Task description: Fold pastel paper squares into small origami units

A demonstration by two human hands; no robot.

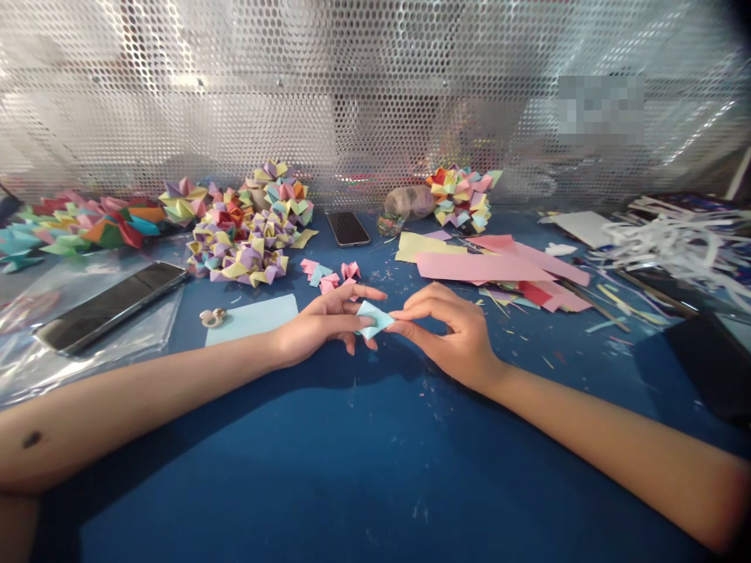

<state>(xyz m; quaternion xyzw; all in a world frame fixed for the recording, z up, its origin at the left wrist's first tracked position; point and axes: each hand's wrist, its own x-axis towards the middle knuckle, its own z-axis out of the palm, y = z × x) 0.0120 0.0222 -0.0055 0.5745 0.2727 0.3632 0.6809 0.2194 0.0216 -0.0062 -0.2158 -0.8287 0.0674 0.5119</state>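
Between my two hands is a small folded piece of light blue paper [375, 317], held just above the blue table. My left hand [322, 322] grips its left side, the thumb on top and fingers beneath. At the right corner, the thumb and fingertips of my right hand [451, 328] pinch the paper. Right behind my left hand lie several small folded pink paper pieces [329, 283] with a light blue one [320, 274] among them. A flat light blue sheet [258, 319] rests left of my left hand, with a small pale ornament [212, 316] on it.
Folded-paper balls [252, 242] stand at the back left, another ball [463, 195] at the back right. Pink and yellow paper strips [486, 266] lie behind my right hand. Phones [114, 305] sit at left and back; white paper shreds [692, 242] are heaped right. A perforated metal panel [375, 94] rises behind.
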